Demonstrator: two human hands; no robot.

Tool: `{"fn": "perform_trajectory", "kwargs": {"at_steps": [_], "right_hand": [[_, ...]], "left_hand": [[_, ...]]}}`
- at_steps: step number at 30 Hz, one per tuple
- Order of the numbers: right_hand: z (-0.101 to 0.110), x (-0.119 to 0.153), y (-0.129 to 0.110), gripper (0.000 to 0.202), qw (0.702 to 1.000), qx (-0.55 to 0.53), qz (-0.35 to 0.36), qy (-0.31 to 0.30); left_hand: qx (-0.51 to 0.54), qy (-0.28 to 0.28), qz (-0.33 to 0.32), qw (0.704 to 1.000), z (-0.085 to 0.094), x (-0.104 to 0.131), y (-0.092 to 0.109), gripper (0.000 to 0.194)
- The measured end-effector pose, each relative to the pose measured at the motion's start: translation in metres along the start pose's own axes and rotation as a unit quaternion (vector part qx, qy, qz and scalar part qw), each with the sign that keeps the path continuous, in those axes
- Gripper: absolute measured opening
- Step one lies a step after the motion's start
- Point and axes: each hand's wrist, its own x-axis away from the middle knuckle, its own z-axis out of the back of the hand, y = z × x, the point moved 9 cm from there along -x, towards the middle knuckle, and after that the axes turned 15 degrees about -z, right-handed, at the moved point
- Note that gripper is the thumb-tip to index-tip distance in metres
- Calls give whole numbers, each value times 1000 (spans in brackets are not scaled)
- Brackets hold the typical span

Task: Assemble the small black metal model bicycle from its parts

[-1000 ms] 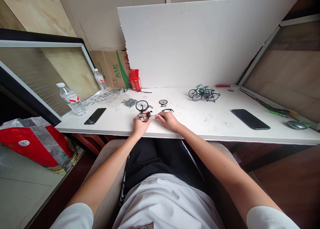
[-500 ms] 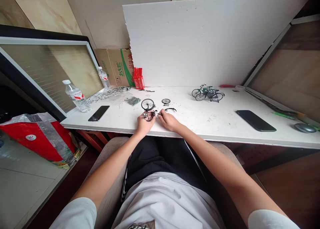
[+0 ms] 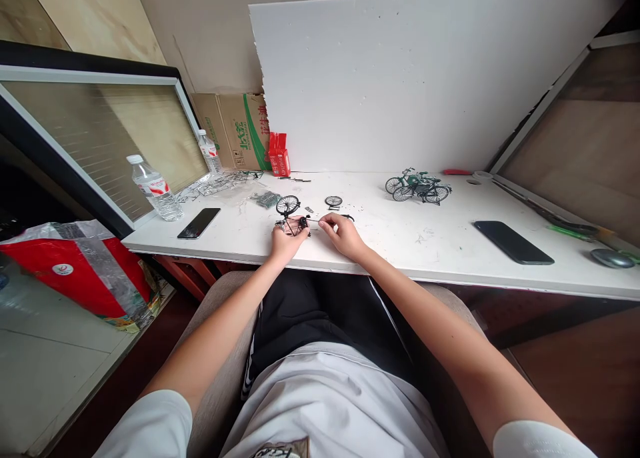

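My left hand (image 3: 286, 246) is closed around a partly built miniature bicycle (image 3: 303, 223), just above the front of the white table. Its one fitted wheel (image 3: 287, 205) points away from me. To the right, my right hand (image 3: 345, 238) pinches a thin rod (image 3: 313, 220) whose far end reaches the bicycle's frame; its exact kind is too small to tell. A loose spoked wheel (image 3: 334, 201) and a short black part (image 3: 334, 209) lie beyond my hands. The end of a curved black strip (image 3: 349, 217) shows behind my right fingers.
Finished miniature bicycles (image 3: 419, 187) stand at the back right. A phone (image 3: 199, 223) and a water bottle (image 3: 156, 190) are on the left, near parts frames (image 3: 220, 185) and a bag of small pieces (image 3: 267, 199). Another phone (image 3: 513, 242) and a mouse (image 3: 612, 258) lie right.
The miniature bicycle has turned in my left hand, its wheel tilting and shifting left. My right hand has moved slightly right, now covering most of the curved black strip.
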Motion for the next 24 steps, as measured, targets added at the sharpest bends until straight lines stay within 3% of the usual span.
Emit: {"fn": "perform_trajectory", "kwargs": {"at_steps": [4, 14, 24], "right_hand": [[6, 0, 0, 37, 1000, -6, 6, 27], [2, 1, 6, 36, 999, 23, 23, 25], [1, 4, 1, 34, 996, 58, 58, 44]], "left_hand": [[-6, 4, 7, 1000, 2, -1, 0, 42], [-17, 2, 4, 1000, 3, -1, -5, 42], [-58, -3, -34, 998, 4, 3, 1, 39]]}}
